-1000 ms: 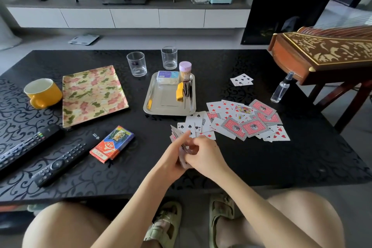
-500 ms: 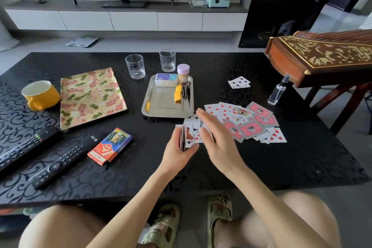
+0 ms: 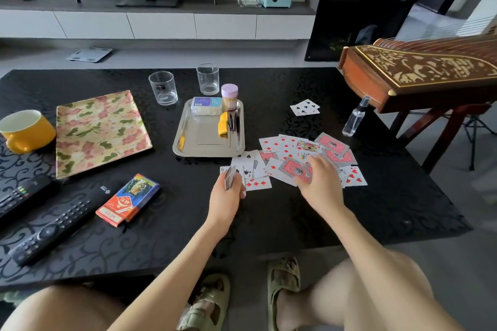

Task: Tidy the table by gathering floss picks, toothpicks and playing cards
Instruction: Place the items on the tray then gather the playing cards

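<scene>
Currently a stack (image 3: 229,179) of cards is gripped in the left hand (image 3: 225,199), while the right hand (image 3: 321,186) is laid, fingers loose, on the spread cards (image 3: 282,146). These are best swept together before being squared onto the stack. Beyond the left hand, a toothpick jar (image 3: 229,97) and white box (image 3: 206,105) are held in the tray (image 3: 204,144).

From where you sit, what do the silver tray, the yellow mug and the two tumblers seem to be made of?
The tray looks like polished metal, probably stainless steel: mirror-bright, with reflections. The mug seems glazed ceramic: thick wall, glossy yellow outside, pale inside. The tumblers look like clear glass, see-through with heavy bases; clear plastic can't be excluded.
</scene>
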`<action>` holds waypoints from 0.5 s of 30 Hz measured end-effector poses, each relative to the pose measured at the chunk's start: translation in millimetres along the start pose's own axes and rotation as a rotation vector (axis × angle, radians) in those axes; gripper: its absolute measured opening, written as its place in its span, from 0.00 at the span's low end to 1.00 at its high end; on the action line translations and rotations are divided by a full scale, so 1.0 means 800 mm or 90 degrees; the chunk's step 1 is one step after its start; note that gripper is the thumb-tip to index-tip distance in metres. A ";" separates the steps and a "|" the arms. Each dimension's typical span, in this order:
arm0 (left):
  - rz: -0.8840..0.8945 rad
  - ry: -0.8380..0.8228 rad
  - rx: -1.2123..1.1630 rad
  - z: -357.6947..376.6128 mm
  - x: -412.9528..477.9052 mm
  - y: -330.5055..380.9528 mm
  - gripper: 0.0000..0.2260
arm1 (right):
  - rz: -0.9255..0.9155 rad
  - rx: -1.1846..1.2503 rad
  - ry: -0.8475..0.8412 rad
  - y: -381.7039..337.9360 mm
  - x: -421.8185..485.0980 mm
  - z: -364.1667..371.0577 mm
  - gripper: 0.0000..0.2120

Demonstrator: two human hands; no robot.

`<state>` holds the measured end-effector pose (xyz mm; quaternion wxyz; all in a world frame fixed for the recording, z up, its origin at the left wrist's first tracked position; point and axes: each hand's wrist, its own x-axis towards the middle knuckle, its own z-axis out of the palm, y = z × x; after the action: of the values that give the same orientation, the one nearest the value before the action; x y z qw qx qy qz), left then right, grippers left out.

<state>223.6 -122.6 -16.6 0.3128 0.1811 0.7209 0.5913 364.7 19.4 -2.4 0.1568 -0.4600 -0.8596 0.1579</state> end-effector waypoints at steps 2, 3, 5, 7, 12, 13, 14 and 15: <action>-0.050 -0.005 -0.061 0.002 0.009 0.008 0.06 | 0.005 -0.154 -0.116 0.029 0.022 -0.003 0.39; -0.068 -0.007 -0.101 0.002 0.011 0.012 0.06 | -0.002 -0.188 -0.158 0.036 0.026 -0.003 0.39; -0.078 -0.011 -0.147 0.002 0.013 0.017 0.06 | -0.046 -0.225 -0.159 0.042 0.024 -0.001 0.29; -0.080 -0.020 -0.173 0.002 0.013 0.022 0.06 | -0.138 -0.315 -0.122 0.042 0.015 0.003 0.16; -0.088 -0.016 -0.188 -0.002 0.013 0.030 0.06 | -0.216 -0.390 -0.112 0.036 0.008 0.010 0.13; -0.088 -0.016 -0.188 -0.004 0.015 0.032 0.06 | -0.223 -0.374 -0.105 0.033 0.010 0.010 0.15; -0.085 -0.016 -0.186 -0.005 0.016 0.033 0.06 | -0.232 -0.361 -0.102 0.029 0.011 0.010 0.18; -0.082 -0.016 -0.182 -0.007 0.017 0.034 0.05 | -0.238 -0.363 -0.110 0.025 0.012 0.011 0.21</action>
<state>206.8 -111.9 7.1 0.3815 0.0956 0.6353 0.6646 371.2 36.8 -17.6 -0.0249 -0.3048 -0.9486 -0.0817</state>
